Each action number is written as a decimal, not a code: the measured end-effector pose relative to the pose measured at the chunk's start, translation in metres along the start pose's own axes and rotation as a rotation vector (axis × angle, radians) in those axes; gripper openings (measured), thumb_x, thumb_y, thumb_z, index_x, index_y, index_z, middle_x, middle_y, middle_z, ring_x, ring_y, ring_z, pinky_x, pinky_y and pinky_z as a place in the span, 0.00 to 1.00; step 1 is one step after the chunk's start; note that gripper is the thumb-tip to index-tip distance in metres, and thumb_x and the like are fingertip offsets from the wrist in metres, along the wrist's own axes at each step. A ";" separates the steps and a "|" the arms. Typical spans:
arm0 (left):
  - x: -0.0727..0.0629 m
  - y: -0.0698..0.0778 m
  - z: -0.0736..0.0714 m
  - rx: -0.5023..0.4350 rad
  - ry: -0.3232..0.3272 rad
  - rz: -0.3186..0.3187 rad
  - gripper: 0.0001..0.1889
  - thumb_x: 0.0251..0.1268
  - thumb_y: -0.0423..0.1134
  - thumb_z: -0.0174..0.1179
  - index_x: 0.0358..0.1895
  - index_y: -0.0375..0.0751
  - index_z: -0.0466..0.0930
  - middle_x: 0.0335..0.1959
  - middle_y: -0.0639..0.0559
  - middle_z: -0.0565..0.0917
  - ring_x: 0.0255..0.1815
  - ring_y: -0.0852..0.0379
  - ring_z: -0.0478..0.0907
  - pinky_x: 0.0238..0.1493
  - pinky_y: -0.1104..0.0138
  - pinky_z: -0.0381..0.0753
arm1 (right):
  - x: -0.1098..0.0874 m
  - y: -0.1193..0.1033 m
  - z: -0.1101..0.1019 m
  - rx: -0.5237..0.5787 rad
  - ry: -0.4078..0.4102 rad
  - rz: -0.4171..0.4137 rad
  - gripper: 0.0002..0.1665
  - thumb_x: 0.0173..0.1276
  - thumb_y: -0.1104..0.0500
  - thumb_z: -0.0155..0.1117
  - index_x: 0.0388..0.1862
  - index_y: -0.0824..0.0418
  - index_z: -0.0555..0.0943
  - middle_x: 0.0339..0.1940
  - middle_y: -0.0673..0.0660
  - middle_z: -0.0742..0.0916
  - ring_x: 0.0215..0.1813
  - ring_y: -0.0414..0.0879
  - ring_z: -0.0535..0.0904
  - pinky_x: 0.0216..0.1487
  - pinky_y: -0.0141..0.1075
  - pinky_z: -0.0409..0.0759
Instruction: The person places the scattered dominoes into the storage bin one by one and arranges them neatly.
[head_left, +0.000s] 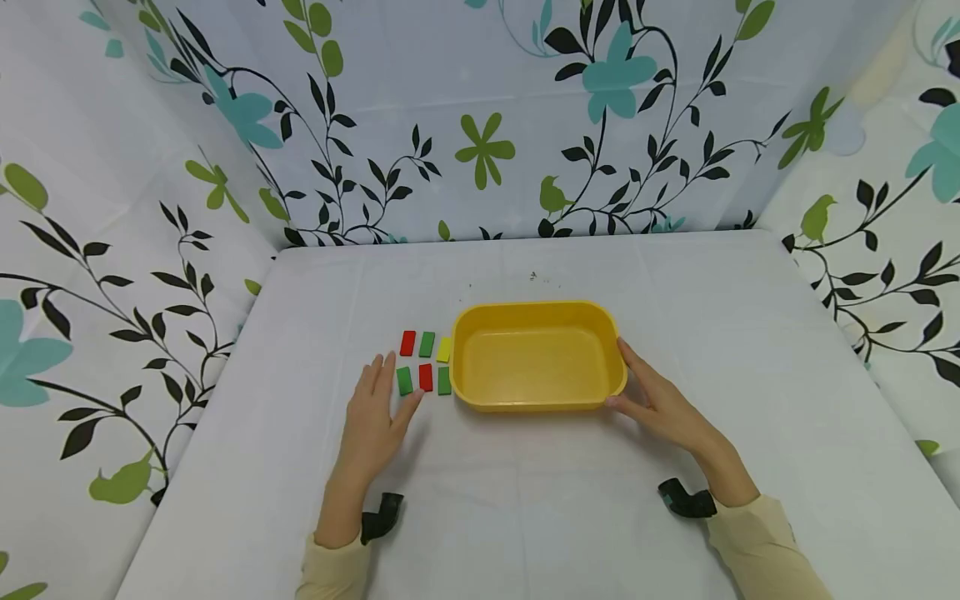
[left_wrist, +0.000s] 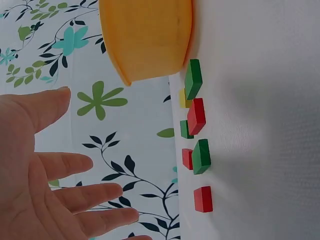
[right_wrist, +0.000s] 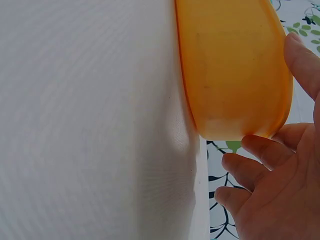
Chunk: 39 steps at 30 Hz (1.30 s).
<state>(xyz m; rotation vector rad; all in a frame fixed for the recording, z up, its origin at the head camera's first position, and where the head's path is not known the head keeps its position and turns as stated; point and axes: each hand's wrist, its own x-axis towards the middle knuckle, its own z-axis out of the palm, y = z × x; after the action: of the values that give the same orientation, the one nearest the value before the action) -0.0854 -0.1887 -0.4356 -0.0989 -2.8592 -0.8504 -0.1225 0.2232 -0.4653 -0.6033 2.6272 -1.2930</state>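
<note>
A yellow plastic tray [head_left: 540, 398] sits on the white table with its hollow side up. At its right end my right hand [head_left: 663, 400] rests its thumb by the near corner and its fingers along the end wall. My left hand [head_left: 375, 421] is beside several small blocks left of the tray, palm toward them, fingers extended, holding nothing. The blocks lie in two rows, including a red block [head_left: 407, 342], a green block [head_left: 404, 381] and a yellow block [head_left: 443, 349] at the tray's edge. Another red block [left_wrist: 203, 199] is hidden behind my left hand in the head view.
A white cloth covers the table [head_left: 525, 500]. Patterned curtains [head_left: 420, 108] with leaves, birds and flowers hang along the back and both sides. Small dark specks [head_left: 533, 275] lie behind the tray. Black straps with mounts [head_left: 382, 517] are worn on both wrists.
</note>
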 end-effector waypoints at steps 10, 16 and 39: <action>0.017 -0.017 -0.021 -0.066 0.028 -0.038 0.36 0.66 0.38 0.62 0.74 0.32 0.58 0.68 0.32 0.66 0.68 0.35 0.65 0.64 0.42 0.69 | 0.001 -0.001 0.001 0.004 0.000 0.012 0.55 0.68 0.54 0.66 0.81 0.54 0.41 0.81 0.62 0.52 0.79 0.65 0.47 0.72 0.62 0.53; 0.032 -0.038 -0.027 -0.207 0.014 -0.101 0.40 0.60 0.33 0.66 0.75 0.36 0.57 0.66 0.33 0.68 0.62 0.37 0.71 0.61 0.44 0.73 | 0.001 0.001 0.001 -0.003 0.000 0.011 0.54 0.68 0.54 0.65 0.81 0.54 0.41 0.81 0.62 0.53 0.79 0.65 0.48 0.72 0.62 0.52; 0.044 -0.084 -0.006 -0.420 -0.165 -0.330 0.44 0.55 0.30 0.69 0.76 0.41 0.56 0.67 0.38 0.65 0.57 0.45 0.70 0.48 0.75 0.73 | 0.001 0.002 0.003 -0.014 0.010 0.021 0.55 0.68 0.53 0.66 0.81 0.52 0.41 0.81 0.62 0.53 0.79 0.65 0.49 0.72 0.63 0.54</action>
<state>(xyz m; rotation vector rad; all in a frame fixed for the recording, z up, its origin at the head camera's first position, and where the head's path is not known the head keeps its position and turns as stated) -0.1370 -0.2614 -0.4686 0.2755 -2.8374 -1.5667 -0.1230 0.2220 -0.4683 -0.5706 2.6455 -1.2768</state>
